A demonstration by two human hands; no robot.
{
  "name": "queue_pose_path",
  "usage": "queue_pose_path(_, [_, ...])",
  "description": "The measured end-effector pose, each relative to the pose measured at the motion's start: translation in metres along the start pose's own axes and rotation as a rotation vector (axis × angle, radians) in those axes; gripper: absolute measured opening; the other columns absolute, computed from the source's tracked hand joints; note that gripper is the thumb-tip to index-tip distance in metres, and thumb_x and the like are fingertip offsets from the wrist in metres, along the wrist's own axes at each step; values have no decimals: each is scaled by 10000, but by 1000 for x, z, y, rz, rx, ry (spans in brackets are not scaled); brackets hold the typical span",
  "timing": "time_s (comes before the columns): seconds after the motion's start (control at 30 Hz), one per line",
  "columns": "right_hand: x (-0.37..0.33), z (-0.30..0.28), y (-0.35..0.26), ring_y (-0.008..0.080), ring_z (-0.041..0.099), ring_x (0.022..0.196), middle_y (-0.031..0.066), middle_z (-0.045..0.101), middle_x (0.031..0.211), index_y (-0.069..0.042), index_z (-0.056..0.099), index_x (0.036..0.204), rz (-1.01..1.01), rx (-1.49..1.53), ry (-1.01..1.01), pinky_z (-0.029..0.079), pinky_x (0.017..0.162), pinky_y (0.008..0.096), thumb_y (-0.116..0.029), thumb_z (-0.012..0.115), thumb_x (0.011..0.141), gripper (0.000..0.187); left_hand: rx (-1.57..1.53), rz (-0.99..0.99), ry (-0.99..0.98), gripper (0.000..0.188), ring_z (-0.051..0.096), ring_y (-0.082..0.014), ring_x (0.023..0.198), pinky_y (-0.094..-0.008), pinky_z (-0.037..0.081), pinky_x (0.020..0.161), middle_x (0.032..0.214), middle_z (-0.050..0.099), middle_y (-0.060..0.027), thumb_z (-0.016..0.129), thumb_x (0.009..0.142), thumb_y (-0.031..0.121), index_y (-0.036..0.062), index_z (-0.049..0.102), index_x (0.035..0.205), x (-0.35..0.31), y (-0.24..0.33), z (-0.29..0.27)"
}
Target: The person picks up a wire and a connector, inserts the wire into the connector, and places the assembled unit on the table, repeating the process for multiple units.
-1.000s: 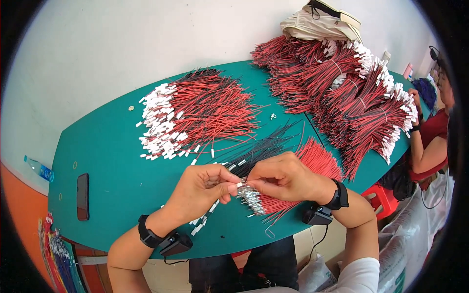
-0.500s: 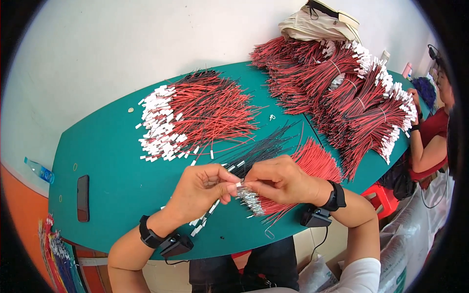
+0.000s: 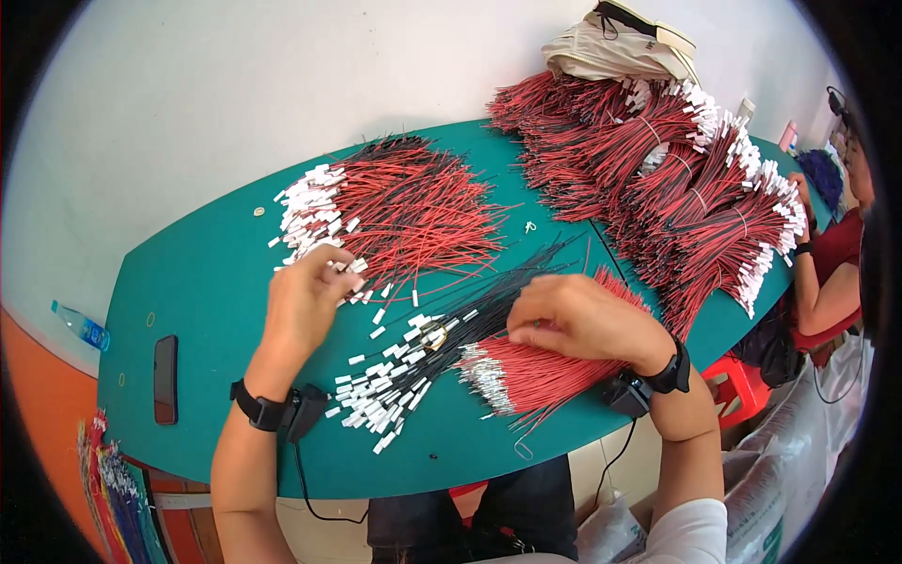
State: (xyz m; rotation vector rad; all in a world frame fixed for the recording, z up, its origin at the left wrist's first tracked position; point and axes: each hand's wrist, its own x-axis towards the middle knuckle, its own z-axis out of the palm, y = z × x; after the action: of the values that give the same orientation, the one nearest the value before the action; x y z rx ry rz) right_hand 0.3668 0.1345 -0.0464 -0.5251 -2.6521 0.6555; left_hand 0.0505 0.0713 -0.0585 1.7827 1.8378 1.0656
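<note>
My left hand (image 3: 307, 293) is at the near right edge of a pile of red and black wires (image 3: 413, 202) with white connectors. Its fingers are bent, and a white connector (image 3: 358, 266) shows between thumb and forefinger. My right hand (image 3: 587, 318) hovers over a bundle of loose red wires (image 3: 564, 371) with bare silvery ends, fingers curled inward; what they hold, if anything, is hidden. Between the hands lie black wires (image 3: 489, 305) with white connectors (image 3: 385, 383) fanned toward me, a yellowish band (image 3: 433, 337) among them.
Tied bundles of red and black wires (image 3: 648, 179) fill the back right, below a pale bag (image 3: 615, 52). A phone (image 3: 165, 380) and a water bottle (image 3: 81, 326) are at the left of the green table (image 3: 225, 367). A person in red (image 3: 834, 263) sits at the right.
My hands have parted from their meeting over the wires. The left went left and away to the wired pile; the right moved right over the red wires. The white connectors between them are now uncovered.
</note>
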Motion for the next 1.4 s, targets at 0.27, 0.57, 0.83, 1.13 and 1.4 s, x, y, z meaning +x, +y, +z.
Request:
queue_pose_path(0.27, [7,1,-8,258,612,767,94,609,819,-24,634,888,99,109,-322,484,663,343,-104,671,844,98,100,-24,-432,116,458,-60,554,-254,386,517,661,599,-2,734,793,45,2,671,880,-19,16,27])
queue_pose_path(0.57, [9,3,-8,175,609,664,93,635,794,5,625,885,22,342,-95,468,579,289,-67,660,865,83,54,106,-195,128,475,-63,554,-227,391,524,726,638,-10,761,770,33,-3,679,860,-17,14,21])
queue_pose_path(0.83, [5,10,-15,87,591,640,65,642,721,2,663,902,139,384,25,445,551,238,-72,678,869,82,-603,-165,-329,98,598,-72,679,-201,490,618,831,673,-41,725,816,-15,-33,675,898,-25,35,43])
queue_pose_path(1.13, [0,18,-4,142,614,645,75,654,759,1,677,906,31,304,187,456,561,265,-52,681,858,72,-698,-97,-324,111,631,-96,754,-232,524,679,885,686,-81,702,825,-39,-48,674,932,-32,38,64])
queue_pose_path(1.4, [-2,19,0,247,642,702,104,643,775,-8,675,894,-86,231,240,487,606,321,-30,696,821,79,-655,-134,-408,122,624,-100,709,-237,522,663,849,684,-74,683,862,23,-43,689,965,-32,43,62])
